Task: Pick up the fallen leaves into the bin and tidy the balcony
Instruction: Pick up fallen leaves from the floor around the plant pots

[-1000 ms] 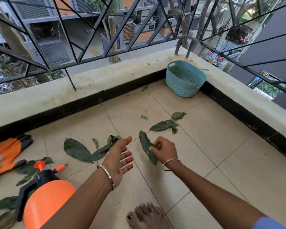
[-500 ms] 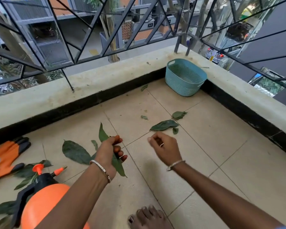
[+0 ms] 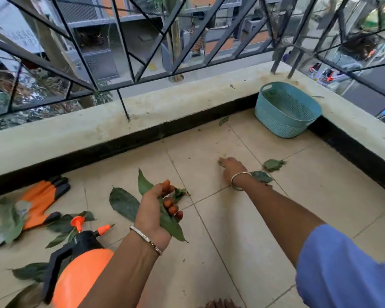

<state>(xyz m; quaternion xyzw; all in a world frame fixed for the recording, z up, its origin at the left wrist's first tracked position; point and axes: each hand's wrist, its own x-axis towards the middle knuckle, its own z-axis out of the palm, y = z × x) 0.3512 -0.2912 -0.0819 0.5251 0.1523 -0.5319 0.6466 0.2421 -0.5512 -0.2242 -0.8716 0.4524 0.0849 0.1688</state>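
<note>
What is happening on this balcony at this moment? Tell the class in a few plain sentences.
A person is gathering fallen leaves from the tiled floor. The left hand grips a bunch of long green leaves. The right hand reaches forward to a small leaf scrap; whether it pinches it is unclear. Loose green leaves lie around. The teal woven plastic basket stands in the corner, apart from both hands. An orange spray bottle and orange-and-black gloves lie at the left.

far right, a teal bin [image 3: 285,121] with a woven mesh pattern; dark green leaves [image 3: 123,203] on beige tiles [image 3: 253,230]. near left, orange gloves [image 3: 40,198] with black fingertips, an orange sprayer [image 3: 80,278] with black head. near right, a blue sleeve [image 3: 347,270].
</note>
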